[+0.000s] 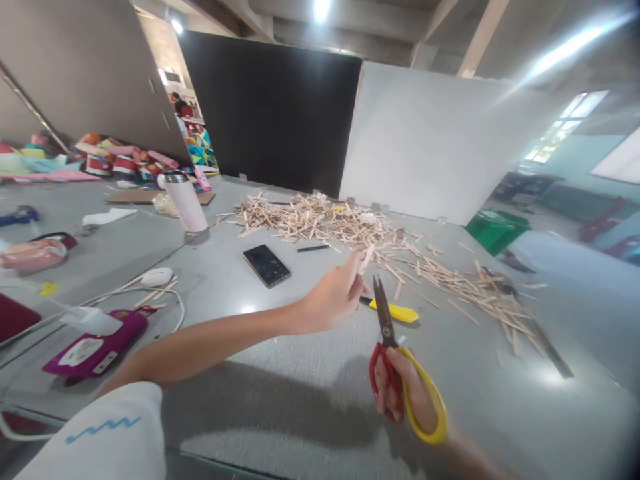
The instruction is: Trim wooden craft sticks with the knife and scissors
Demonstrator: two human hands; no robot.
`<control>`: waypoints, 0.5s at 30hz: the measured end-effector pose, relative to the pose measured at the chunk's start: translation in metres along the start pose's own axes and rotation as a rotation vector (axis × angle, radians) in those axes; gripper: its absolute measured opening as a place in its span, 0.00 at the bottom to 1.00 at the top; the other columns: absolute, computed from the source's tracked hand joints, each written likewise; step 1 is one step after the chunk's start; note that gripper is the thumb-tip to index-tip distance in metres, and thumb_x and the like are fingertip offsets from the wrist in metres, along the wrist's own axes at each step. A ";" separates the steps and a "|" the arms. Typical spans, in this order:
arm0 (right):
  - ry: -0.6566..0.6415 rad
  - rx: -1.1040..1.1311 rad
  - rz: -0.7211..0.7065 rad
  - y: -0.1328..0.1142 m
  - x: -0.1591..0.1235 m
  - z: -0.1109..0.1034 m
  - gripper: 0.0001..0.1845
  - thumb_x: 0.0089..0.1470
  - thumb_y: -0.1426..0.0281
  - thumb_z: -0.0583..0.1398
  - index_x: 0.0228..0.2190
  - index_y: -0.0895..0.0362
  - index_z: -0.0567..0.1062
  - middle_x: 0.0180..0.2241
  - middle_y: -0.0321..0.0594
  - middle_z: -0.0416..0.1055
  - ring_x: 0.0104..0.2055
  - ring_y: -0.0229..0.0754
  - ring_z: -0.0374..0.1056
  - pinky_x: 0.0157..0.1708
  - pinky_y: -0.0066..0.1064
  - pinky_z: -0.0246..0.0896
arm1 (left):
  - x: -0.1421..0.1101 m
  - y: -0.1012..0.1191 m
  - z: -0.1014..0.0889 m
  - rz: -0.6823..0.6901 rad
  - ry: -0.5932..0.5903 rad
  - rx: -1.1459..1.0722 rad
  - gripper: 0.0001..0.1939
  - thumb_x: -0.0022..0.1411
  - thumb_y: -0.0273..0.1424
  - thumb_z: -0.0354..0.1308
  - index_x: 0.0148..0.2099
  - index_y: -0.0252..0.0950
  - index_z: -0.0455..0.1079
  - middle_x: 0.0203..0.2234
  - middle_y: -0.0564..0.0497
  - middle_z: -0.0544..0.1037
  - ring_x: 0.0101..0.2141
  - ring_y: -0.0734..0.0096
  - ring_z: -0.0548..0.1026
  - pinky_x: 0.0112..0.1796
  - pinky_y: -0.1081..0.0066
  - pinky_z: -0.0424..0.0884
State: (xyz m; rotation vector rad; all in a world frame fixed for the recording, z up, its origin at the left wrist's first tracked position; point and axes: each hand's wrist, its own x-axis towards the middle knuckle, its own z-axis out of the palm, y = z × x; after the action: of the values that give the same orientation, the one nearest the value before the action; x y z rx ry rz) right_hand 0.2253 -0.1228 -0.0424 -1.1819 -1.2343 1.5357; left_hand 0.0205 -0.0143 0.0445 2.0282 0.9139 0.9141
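My right hand [415, 387] grips a pair of scissors [385, 327] with one red and one yellow handle, fingers through the loops. The blades point away from me, their tips slightly apart. Just left of the blade tips, my left hand [333, 297] is closed around a thin pale wooden stick [367, 257], whose end sticks up past the fingers. A yellow utility knife [395, 311] lies on the table behind the scissors, partly covered by the blades. Beyond both hands spreads a heap of loose wooden sticks [310, 220].
A smartphone [267, 265] and a black pen [313, 249] lie left of the heap. Farther left stand a pink bottle [184, 203] and a purple power strip [97, 343] with a white cable. More sticks [465, 287] trail rightward beside a metal ruler-like strip [550, 350]. Upright boards [410, 140] close off the back.
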 end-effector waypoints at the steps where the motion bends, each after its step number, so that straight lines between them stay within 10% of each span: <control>1: -0.013 -0.004 -0.011 0.001 0.000 0.000 0.36 0.65 0.40 0.60 0.19 0.54 0.71 0.09 0.34 0.64 0.10 0.34 0.58 0.14 0.24 0.52 | -0.004 -0.003 -0.001 -0.007 -0.012 -0.009 0.17 0.77 0.26 0.47 0.64 0.39 0.54 0.41 0.47 0.84 0.26 0.72 0.80 0.29 0.72 0.72; 15: -0.108 -0.063 0.074 0.004 -0.008 0.002 0.37 0.66 0.37 0.57 0.20 0.52 0.68 0.10 0.28 0.57 0.11 0.33 0.53 0.14 0.25 0.49 | -0.024 0.002 -0.014 -0.003 -0.114 0.022 0.14 0.78 0.27 0.46 0.63 0.38 0.56 0.41 0.45 0.85 0.27 0.72 0.79 0.29 0.74 0.70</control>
State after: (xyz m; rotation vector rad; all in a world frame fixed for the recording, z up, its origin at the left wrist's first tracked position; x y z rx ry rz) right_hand 0.2253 -0.1314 -0.0444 -1.2110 -1.3312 1.6445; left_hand -0.0021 -0.0300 0.0457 2.0749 0.8677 0.7811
